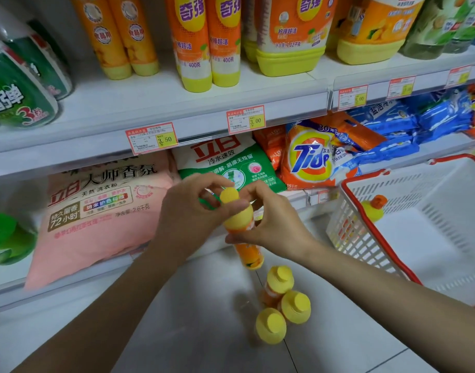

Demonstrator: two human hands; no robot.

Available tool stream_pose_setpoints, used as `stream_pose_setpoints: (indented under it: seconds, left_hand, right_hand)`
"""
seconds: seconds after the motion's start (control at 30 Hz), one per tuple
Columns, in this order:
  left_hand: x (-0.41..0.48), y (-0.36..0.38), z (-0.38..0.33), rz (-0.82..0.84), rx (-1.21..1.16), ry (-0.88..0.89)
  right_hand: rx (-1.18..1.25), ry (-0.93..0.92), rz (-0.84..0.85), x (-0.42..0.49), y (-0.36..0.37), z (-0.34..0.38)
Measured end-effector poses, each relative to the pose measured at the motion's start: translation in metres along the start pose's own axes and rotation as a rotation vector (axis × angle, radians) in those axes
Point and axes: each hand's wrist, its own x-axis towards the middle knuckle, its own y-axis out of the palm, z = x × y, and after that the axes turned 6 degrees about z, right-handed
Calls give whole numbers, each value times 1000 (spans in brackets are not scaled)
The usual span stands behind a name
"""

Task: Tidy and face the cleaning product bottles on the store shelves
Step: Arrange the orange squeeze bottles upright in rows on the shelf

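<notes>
Orange bottle (247, 251), yellow cap, held upright mid-air, left of basket (346, 232). Left hand (188, 219) grip clamped on cap end. Right hand (271, 219) grip pinched round shoulder.

Task looks part done:
- three matching bottles (280, 302) on floor, below-left of basket
- one more (372, 210) inside basket
- none of these shelved

Held bottle slim, label unreadable.

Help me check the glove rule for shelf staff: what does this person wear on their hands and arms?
Nothing shows. The left hand and right hand are bare, with no gloves and no rings that can be seen. The left forearm and right forearm are uncovered to the frame's edge: no sleeve, watch or bracelet in view.
</notes>
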Motion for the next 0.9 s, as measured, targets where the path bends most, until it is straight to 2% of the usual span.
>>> stream_pose_setpoints:
  seconds: [0.07, 0.13, 0.3, 0.43, 0.5, 0.67, 0.9]
  left_hand:
    - [0, 5, -3, -1, 153, 2]
    - [-3, 10, 0, -7, 192, 16]
    - [-26, 24, 23, 5, 143, 56]
    - [-54, 49, 51, 114, 101, 20]
    - [-65, 64, 62, 161, 76, -6]
    - [-81, 91, 79, 318, 140, 34]
    - [-83, 103, 78, 470, 157, 68]
  right_hand:
    - [-8, 18, -3, -1, 4, -1]
    - [11, 31, 54, -2, 5, -4]
    - [21, 44, 410, -7, -7, -29]
    - [-254, 164, 700, -25, -17, -69]
    - [-303, 222, 785, -35, -16, -85]
    - [-119, 275, 747, -44, -18, -97]
    - [7, 245, 685, -51, -16, -108]
